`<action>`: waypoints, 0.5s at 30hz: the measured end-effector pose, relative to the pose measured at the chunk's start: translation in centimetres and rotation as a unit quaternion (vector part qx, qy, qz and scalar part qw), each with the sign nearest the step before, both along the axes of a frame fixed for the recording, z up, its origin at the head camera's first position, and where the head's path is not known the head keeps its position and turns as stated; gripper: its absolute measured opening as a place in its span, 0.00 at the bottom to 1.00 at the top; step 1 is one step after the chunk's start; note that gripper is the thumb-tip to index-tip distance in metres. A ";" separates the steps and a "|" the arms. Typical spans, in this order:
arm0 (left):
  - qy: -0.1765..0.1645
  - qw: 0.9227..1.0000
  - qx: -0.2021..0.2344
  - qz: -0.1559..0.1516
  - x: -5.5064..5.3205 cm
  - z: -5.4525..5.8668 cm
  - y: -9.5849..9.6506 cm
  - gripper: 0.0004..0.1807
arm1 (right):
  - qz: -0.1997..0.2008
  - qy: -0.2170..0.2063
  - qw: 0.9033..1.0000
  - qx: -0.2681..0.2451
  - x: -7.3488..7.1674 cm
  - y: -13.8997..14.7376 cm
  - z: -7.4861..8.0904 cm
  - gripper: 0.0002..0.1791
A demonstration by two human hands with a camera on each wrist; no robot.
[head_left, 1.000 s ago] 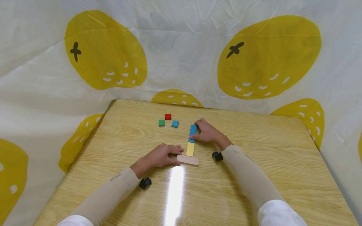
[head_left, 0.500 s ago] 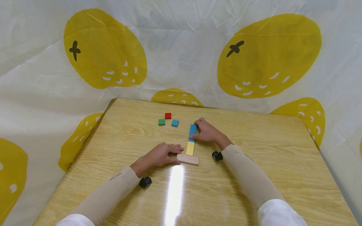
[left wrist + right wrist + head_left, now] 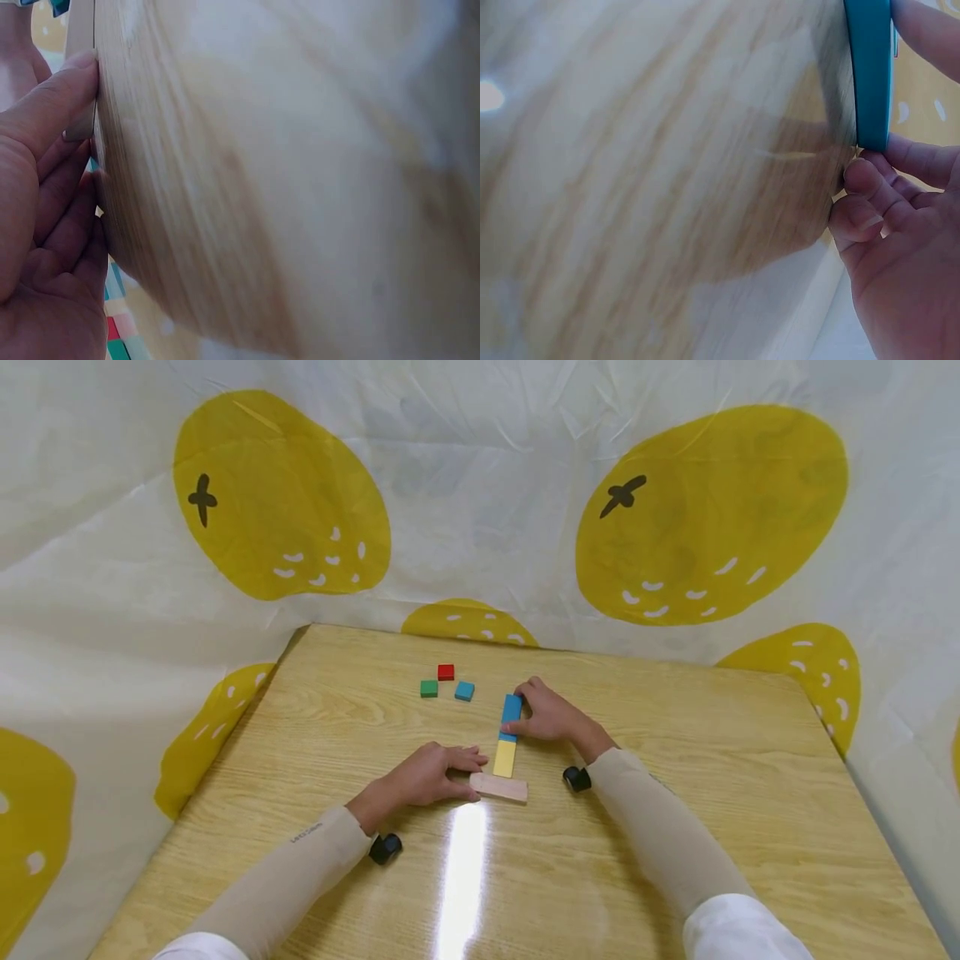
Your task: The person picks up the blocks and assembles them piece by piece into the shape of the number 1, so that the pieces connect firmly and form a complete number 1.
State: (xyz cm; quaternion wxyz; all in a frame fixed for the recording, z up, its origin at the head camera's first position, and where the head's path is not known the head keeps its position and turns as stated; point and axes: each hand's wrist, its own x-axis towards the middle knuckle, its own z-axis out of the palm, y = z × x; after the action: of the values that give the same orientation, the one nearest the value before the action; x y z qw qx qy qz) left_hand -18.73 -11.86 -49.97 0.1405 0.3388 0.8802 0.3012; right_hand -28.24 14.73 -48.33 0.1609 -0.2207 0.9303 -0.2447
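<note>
My left hand (image 3: 426,774) grips the left end of a plain wooden block (image 3: 504,787), thumb on its near side and fingers on its far side. In the left wrist view the thumb presses along that pale block (image 3: 80,34). A yellow block (image 3: 505,759) lies flat, one end meeting the plain block's long side. Beyond it, in line, is a long blue block (image 3: 512,707). My right hand (image 3: 553,714) pinches this blue one lengthwise, thumb near the yellow block and fingers at the far end. The right wrist view shows the blue block (image 3: 871,82) low at the tabletop.
Toward the back left of the wooden table (image 3: 675,793) lie three small square blocks: a red one (image 3: 446,672), a green one (image 3: 429,689) and a light blue one (image 3: 465,692). A white cloth (image 3: 480,493) with yellow fruit prints hangs behind the table.
</note>
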 end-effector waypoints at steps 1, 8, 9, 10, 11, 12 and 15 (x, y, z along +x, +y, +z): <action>0.001 1.000 0.000 -0.001 0.0 -0.1 0.0 0.27 | 0.000 0.001 1.000 -0.002 0.1 0.0 0.0 0.46; 0.005 1.000 0.000 0.003 0.0 -0.2 0.0 0.28 | 0.001 0.003 1.000 -0.008 0.1 0.1 0.0 0.46; 0.004 1.000 0.000 0.003 0.0 -0.2 0.0 0.28 | 0.000 0.002 1.000 -0.007 0.0 0.1 0.0 0.46; 0.004 1.000 -0.001 0.003 0.0 -0.2 0.1 0.28 | -0.001 0.002 1.000 -0.006 0.0 0.1 0.0 0.46; 0.005 1.000 -0.002 0.003 0.0 -0.2 0.1 0.28 | -0.001 0.001 1.000 -0.005 0.0 0.1 0.0 0.46; 0.005 1.000 -0.003 0.003 0.0 -0.2 0.1 0.28 | -0.002 0.000 1.000 -0.004 -0.1 0.1 0.0 0.46; 0.005 1.000 -0.003 0.004 0.0 -0.2 0.1 0.29 | -0.002 -0.001 1.000 -0.004 -0.1 0.1 0.1 0.46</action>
State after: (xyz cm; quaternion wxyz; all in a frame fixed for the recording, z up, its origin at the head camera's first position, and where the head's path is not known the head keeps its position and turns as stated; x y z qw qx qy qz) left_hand -18.76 -11.79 -50.15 0.1357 0.3363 0.8833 0.2970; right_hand -28.33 14.85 -48.21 0.1607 -0.2192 0.9297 -0.2486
